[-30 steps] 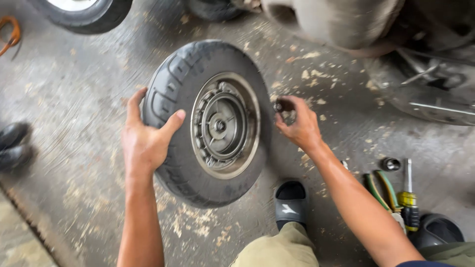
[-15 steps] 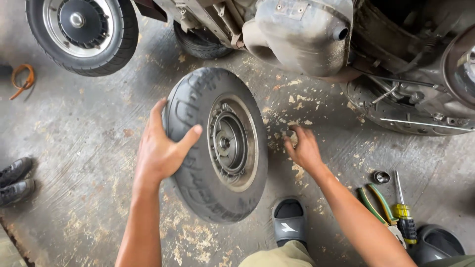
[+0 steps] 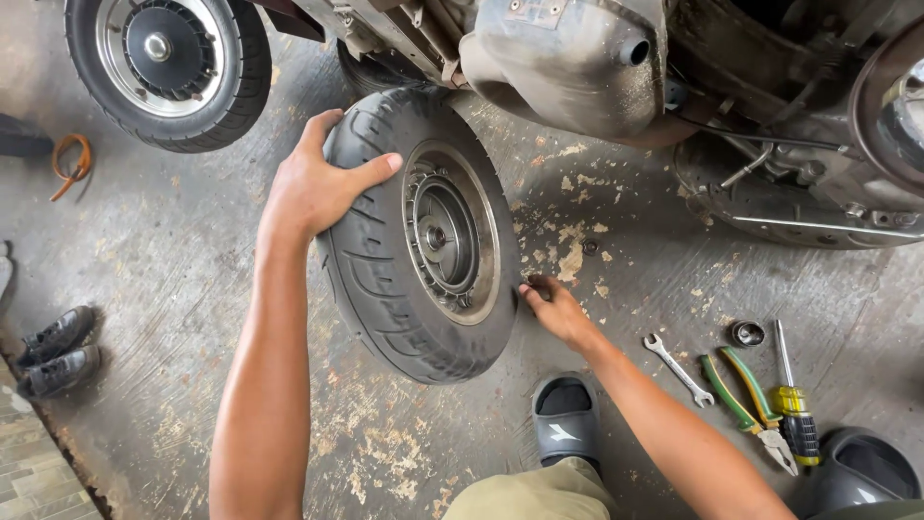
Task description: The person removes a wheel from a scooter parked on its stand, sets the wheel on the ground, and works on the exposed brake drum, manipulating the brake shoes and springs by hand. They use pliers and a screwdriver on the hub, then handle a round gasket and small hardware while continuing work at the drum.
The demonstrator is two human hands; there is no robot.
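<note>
Standing loose wheel (image 3: 423,226) upright on floor beside scooter (image 3: 597,58): left hand (image 3: 313,183), fingers spread, steadies tread; right hand (image 3: 556,310) reaches floor, finger state unclear; refitting judged undone.

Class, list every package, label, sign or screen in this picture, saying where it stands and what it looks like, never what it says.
Packages, signs, screens: none in view.
Raised moulded marking: on the sidewall of the black tyre under the left hand, same black as the rubber.
Pale logo shape: on the strap of the grey sandal, bottom centre.
</note>
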